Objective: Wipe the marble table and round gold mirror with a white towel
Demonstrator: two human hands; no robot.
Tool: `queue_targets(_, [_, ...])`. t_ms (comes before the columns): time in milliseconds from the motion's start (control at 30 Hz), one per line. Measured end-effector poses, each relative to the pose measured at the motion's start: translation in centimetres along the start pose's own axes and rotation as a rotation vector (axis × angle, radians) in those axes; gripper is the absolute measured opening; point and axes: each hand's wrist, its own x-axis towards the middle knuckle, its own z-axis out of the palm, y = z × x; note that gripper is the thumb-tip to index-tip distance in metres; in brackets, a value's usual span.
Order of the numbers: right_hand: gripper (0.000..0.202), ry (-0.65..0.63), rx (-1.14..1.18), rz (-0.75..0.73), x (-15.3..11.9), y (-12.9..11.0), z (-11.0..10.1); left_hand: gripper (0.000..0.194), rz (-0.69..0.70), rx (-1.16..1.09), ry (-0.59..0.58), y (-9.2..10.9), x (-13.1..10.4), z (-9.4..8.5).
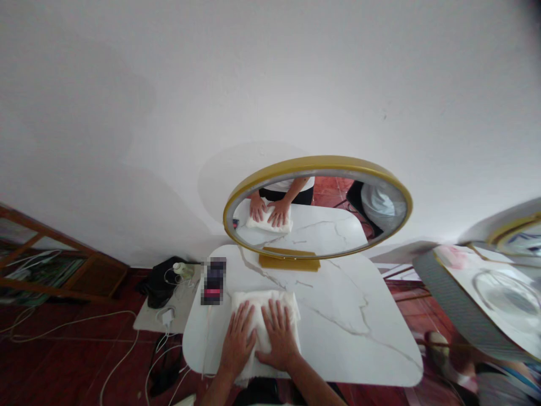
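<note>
A folded white cloth point(264, 298), looking like a towel, lies on the white marble-patterned table point(338, 316) near its front edge. My left hand point(238, 341) rests flat on the left part of the cloth, fingers stretched out and pointing away from me. On the right part lies my right hand point(279, 335), palm down with the fingers spread. Neither hand grips anything. Both hands and the cloth also show in the round gold-framed mirror point(316, 206) behind them.
A blurred-out phone-like device point(213, 281) lies at the table's left. The mirror's gold base point(289, 260) stands at the back. Left of the table, a low surface holds a charger point(168, 317), a bottle point(182, 269) and cables. Another table point(448, 293) stands to the right, with a person partly visible.
</note>
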Motion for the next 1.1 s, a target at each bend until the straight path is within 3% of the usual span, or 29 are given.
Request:
queue_targets(200, [0.105, 0.029, 0.059, -0.046, 0.5, -1.7, 0.8, 0.059, -0.051, 0.034, 0.000, -1.8, -2.0, 0.3])
queue_targets(300, [0.095, 0.041, 0.088, -0.088, -0.2, -0.6, 0.8, 0.059, -0.119, 0.016, 0.026, -0.7, -2.0, 1.0])
queue_targets(467, [0.092, 0.091, 0.073, -0.086, -2.0, 2.5, 0.4, 0.059, -0.147, -0.013, 0.043, 2.8, -0.6, 2.1])
queue_targets(667, [0.090, 0.176, -0.028, -0.038, -6.5, 8.8, -1.4, 0.060, -0.018, -0.024, -0.016, 9.1, 2.0, 3.6])
queue_targets(967, [0.078, 0.282, -0.184, 0.190, -16.0, 20.4, -4.2, 0.061, 0.179, -0.164, -0.093, 23.6, 7.9, 7.4])
queue_targets(1100, [0.077, 0.277, -0.214, 0.217, -18.3, 25.1, -5.7, 0.060, 0.210, -0.198, -0.107, 28.2, 10.5, 8.7])
